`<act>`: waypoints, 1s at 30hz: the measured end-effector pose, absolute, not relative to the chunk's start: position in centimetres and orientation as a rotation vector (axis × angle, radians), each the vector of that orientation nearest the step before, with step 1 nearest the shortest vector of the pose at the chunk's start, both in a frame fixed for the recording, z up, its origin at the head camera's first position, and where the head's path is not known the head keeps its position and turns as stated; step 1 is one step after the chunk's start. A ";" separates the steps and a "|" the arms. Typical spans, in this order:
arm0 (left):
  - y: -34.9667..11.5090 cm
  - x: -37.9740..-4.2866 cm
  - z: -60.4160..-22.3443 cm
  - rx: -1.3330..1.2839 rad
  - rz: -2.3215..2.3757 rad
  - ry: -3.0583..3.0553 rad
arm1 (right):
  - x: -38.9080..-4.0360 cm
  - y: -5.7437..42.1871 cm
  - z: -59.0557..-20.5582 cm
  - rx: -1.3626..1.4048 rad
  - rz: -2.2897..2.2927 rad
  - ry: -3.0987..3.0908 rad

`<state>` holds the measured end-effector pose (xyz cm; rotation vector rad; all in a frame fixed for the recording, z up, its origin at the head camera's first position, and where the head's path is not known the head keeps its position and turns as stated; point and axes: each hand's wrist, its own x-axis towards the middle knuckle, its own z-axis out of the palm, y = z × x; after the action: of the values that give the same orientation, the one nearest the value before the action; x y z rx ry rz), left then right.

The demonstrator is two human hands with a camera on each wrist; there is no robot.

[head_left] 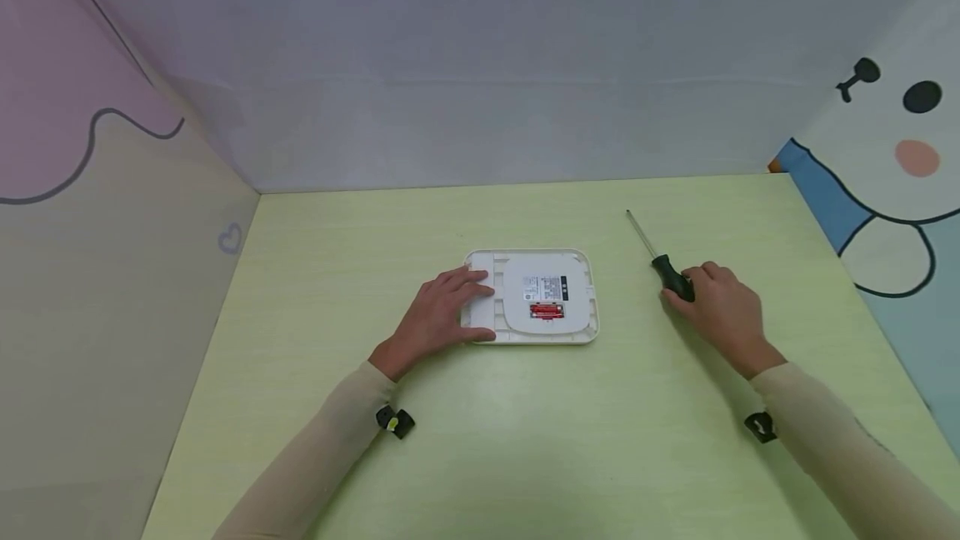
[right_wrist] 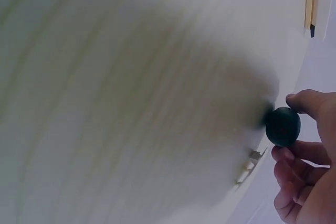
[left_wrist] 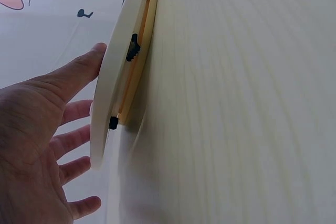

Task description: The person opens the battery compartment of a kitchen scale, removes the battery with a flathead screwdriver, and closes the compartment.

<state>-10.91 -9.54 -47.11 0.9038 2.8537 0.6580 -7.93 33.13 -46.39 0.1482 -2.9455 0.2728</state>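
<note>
A flat white device (head_left: 510,257) with rounded corners lies on the table, its ribbed side facing up. Two red batteries (head_left: 547,311) sit in a recess in it, below a printed label (head_left: 542,287). My left hand (head_left: 442,307) rests on the device's left end, fingers spread and fairly straight. Seen from the left wrist, the thumb touches the white edge (left_wrist: 118,72), and small black parts (left_wrist: 133,48) show along its side. My right hand (head_left: 723,307) pinches the dark green handle of a screwdriver (head_left: 671,275), whose shaft points away from me.
The pale yellow-green table (head_left: 337,257) meets a plain wall (head_left: 480,132) at the back. Side panels stand left and right, the right one with a cartoon face (head_left: 885,182). A small camera is strapped at each wrist.
</note>
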 end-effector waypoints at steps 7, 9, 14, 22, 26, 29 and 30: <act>-9.6 -10.9 -47.0 0.906 0.665 2.855 | -7.9 32.8 -46.6 0.088 0.296 -2.940; -9.6 -10.9 -47.1 0.905 0.663 2.855 | -7.9 32.7 -46.6 0.077 0.309 -2.946; -9.6 -10.9 -47.1 0.903 0.657 2.853 | -7.9 32.5 -46.4 0.052 0.372 -2.938; -9.5 -10.9 -47.1 0.909 0.640 2.861 | -7.9 32.4 -44.8 0.177 0.512 -2.813; -9.6 -10.9 -47.1 0.911 0.635 2.865 | -7.9 32.3 -43.1 0.298 0.612 -2.787; -9.6 -10.9 -47.1 0.911 0.639 2.860 | -7.7 32.2 -41.9 0.367 0.676 -2.788; -9.6 -10.9 -47.1 0.910 0.641 2.858 | -7.7 32.2 -41.6 0.385 0.694 -2.793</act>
<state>-10.92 -9.56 -47.12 0.9095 2.8576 0.6414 -7.75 32.19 -41.56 0.3852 -2.7927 0.6945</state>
